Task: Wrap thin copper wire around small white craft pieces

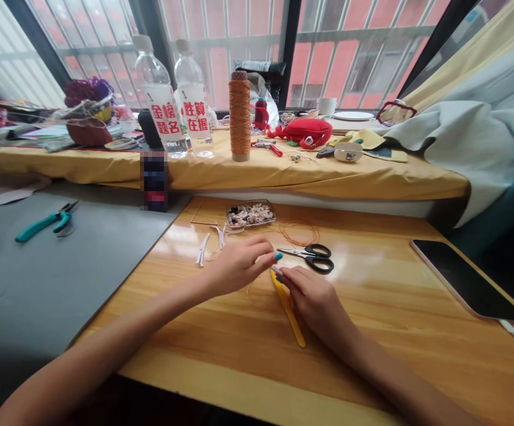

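My left hand (248, 260) and my right hand (314, 293) meet over the wooden table, fingertips almost together. The right fingers pinch a small white piece (277, 270), perhaps a strip. My left thumb and fingers are closed just above it; what lies between them is too small to make out. Beneath the right hand runs a yellow stick-like tool (293, 319), its far end by the fingertips. Black-handled scissors (312, 257) lie just beyond, beside a coil of thin orange thread (300, 234). White strips (202, 249) rest left of my left hand.
A clear box of small beads (251, 214) stands at the table's back. Teal pliers (46, 223) lie on the grey surface at left, a phone (465, 278) with cable at right. Two bottles (194, 106) and an orange thread spool (239, 118) stand on the cluttered sill.
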Tool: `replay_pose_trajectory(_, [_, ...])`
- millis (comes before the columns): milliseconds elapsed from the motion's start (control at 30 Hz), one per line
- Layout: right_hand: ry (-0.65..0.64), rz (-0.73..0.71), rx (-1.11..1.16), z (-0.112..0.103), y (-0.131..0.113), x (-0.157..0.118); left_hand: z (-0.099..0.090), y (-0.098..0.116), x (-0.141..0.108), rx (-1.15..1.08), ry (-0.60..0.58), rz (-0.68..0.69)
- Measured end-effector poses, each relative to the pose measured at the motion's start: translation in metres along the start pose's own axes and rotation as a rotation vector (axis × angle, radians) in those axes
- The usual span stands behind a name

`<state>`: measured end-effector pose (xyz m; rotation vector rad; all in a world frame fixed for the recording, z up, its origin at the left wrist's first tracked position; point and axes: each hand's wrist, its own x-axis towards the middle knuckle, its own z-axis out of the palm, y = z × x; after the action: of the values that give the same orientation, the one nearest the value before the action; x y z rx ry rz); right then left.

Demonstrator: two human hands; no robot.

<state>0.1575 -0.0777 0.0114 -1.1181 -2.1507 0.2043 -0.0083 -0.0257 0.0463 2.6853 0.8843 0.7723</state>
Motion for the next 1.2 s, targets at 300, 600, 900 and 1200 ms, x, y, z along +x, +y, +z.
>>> replay_pose_trajectory(300, [0.023,-0.031,0.072,0.002,0.005,0.003,0.036,-0.052,0.112,0.687,-0.209,0.215])
replay_pose_trajectory(600, [0.047,-0.065,0.116,-0.001,0.005,0.005,0.058,-0.068,0.159,0.749,-0.364,0.439])
replay_pose_trajectory(900, [0.003,0.086,0.201,-0.003,0.003,0.007,0.054,-0.069,0.156,0.743,-0.383,0.546])
replay_pose_trajectory(1200, [-0.010,0.115,0.204,-0.002,0.004,0.007,0.043,-0.062,0.149,0.642,-0.258,0.366])
